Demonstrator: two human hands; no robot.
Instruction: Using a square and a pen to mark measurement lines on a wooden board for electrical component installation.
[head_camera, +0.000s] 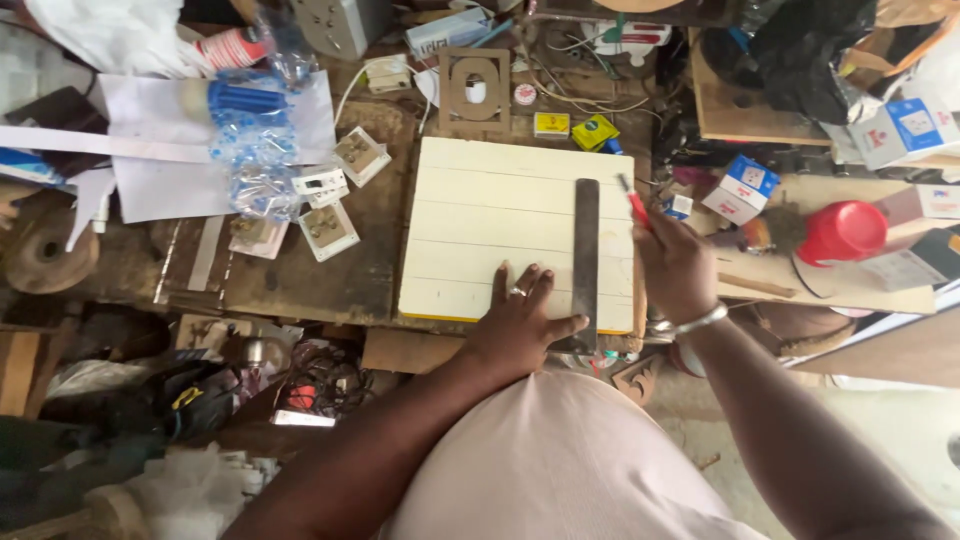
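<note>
A cream-coloured board (480, 215) with faint horizontal lines lies flat on the cluttered workbench. A dark metal ruler (586, 260) stands lengthwise across its right side. My left hand (522, 322) lies spread on the board's near edge, fingers apart, thumb pressing the ruler's lower end. My right hand (676, 265) is at the board's right edge, closed around a red pen (634, 203) whose tip points at the board beside the ruler. A bangle sits on that wrist.
Loose switch plates (328, 230) and a bubble-wrapped blue item (252, 130) lie left of the board. A brown cut-out frame (474, 90) sits behind it. Small boxes (742, 185), a red cup (845, 230) and wires crowd the right and back.
</note>
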